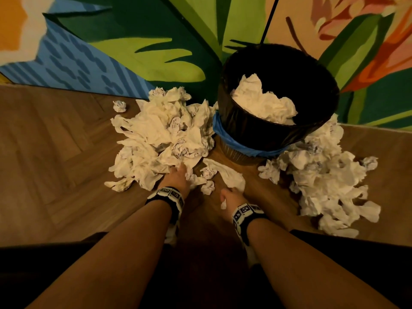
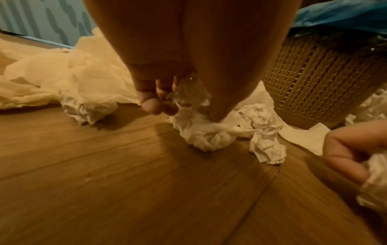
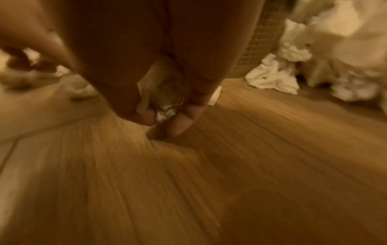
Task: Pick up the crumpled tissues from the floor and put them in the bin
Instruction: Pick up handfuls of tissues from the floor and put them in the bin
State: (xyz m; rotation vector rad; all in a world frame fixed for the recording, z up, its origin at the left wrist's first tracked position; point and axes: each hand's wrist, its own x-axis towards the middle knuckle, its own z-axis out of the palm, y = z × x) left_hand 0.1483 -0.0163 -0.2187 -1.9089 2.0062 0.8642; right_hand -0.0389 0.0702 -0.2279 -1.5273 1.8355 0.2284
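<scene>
White crumpled tissues heaped on wood floor left of bin, second heap on right — more already in bin. Left hand at near edge of left heap, fingers curled round tissue wad. Right hand closed round small tissue — low over floor.

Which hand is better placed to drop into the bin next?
Right. The right hand already grips a crumpled white tissue and sits nearer the black-lined wicker bin. The left hand is down in the floor pile of white tissues, fingers closing on one that lies on the floor.
</scene>
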